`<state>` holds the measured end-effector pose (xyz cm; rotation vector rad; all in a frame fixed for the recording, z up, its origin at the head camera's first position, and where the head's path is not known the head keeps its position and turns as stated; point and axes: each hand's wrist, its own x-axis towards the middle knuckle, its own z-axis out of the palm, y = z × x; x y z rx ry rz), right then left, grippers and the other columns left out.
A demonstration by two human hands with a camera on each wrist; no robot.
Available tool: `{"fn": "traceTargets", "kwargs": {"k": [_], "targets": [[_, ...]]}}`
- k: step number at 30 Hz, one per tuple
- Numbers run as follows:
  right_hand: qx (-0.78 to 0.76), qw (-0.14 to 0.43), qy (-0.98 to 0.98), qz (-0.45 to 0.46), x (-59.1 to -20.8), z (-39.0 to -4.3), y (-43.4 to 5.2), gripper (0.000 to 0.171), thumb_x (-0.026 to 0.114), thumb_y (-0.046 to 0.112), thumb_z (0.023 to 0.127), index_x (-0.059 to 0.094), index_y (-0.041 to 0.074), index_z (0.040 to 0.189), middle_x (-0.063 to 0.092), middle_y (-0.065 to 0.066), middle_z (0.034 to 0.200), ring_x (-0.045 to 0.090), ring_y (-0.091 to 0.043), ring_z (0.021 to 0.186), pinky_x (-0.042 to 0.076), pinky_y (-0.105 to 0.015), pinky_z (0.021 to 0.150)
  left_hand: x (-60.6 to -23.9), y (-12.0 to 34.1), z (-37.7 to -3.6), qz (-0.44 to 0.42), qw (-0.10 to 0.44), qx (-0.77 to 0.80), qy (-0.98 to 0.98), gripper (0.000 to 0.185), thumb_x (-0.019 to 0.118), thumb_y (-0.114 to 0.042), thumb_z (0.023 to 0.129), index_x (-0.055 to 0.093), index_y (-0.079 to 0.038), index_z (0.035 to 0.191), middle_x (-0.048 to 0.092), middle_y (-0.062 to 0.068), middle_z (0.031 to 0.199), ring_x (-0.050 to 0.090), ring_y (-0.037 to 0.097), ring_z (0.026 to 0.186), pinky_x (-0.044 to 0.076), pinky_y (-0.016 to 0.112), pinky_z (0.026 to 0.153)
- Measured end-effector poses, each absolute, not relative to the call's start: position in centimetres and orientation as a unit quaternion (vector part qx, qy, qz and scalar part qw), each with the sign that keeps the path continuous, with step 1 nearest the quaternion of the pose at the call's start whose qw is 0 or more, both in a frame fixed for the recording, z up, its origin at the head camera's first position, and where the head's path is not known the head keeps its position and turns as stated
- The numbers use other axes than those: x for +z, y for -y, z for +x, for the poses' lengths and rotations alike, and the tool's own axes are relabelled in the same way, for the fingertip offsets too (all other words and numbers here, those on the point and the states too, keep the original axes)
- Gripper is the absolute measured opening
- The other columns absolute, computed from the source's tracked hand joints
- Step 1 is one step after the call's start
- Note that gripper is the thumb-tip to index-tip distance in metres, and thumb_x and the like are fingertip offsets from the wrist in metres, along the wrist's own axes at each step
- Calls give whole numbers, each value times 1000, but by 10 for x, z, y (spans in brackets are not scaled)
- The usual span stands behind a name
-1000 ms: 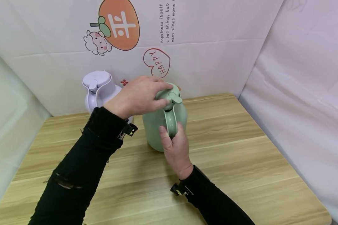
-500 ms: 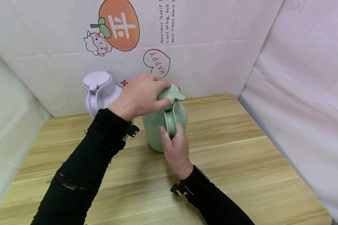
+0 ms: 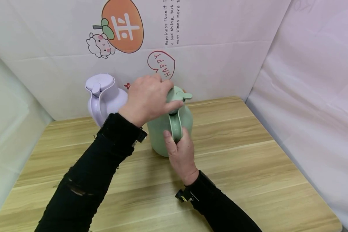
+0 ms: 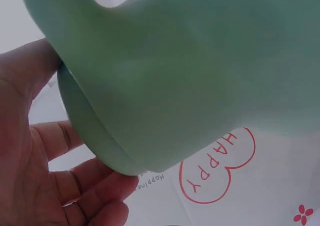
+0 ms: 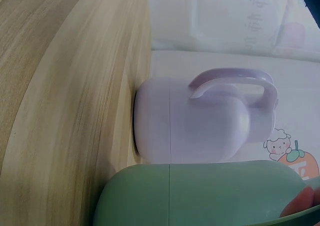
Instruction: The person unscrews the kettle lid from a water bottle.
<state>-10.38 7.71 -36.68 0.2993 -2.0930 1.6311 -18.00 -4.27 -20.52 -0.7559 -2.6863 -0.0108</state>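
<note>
A green thermos jug stands upright on the table in the head view. My left hand grips its lid from above, thumb along the near side, other fingertips mostly hidden. The lid's small lever points right, out of line with the handle. My right hand holds the lower part of the handle, with the thumb on its left side. In the left wrist view, thumb and fingers curl around the lid's rim. Fingertips of the right hand show at the right wrist view's lower edge.
A lilac thermos jug stands left of the green one, close to the back wall, partly behind my left forearm. The wood-grain table meets a printed white cloth backdrop. White cloth also hangs at both sides.
My left hand has turned the lid counterclockwise as seen from above, and its lever has swung from the lower right toward the right. The right hand and jug body have stayed put.
</note>
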Motion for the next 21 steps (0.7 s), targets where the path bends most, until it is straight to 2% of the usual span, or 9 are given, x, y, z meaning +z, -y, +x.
{"fn": "traceTargets", "kwargs": {"k": [6,13,17,19,21], "targets": [[592,238,763,104,-368,-104,-77,34,64,27,104,57,-2,119,66,-14,102,64,-22,90,54,-38,78,-209,37,-179,-244,201,26,948,63,58,-78,90,65,-15,97,58,7,83,59,30,75,49,45,60],[592,235,763,108,-368,-104,-77,34,64,27,105,56,-2,120,67,-14,103,65,-22,91,54,-38,78,-212,37,-176,-239,207,1,949,66,57,-77,91,66,-12,100,60,11,87,61,32,80,52,46,60],[594,233,762,114,-368,-104,-78,33,63,27,105,56,-1,119,65,-12,100,63,-20,88,53,-35,76,-212,42,-177,-253,174,-41,951,65,58,-74,93,68,-13,110,63,13,103,60,32,97,54,48,73],[592,233,763,115,-367,-104,-78,32,63,28,105,56,-1,118,64,-11,97,62,-19,87,52,-33,75,-210,46,-178,-274,152,-65,947,63,58,-68,96,68,-13,124,64,16,120,60,33,112,54,51,86],[589,236,764,116,-367,-104,-78,31,63,28,105,57,0,116,62,-9,93,61,-19,84,51,-33,73,-207,50,-180,-299,127,-88,942,62,57,-59,99,63,-13,139,59,19,140,56,35,129,51,53,101]]}}
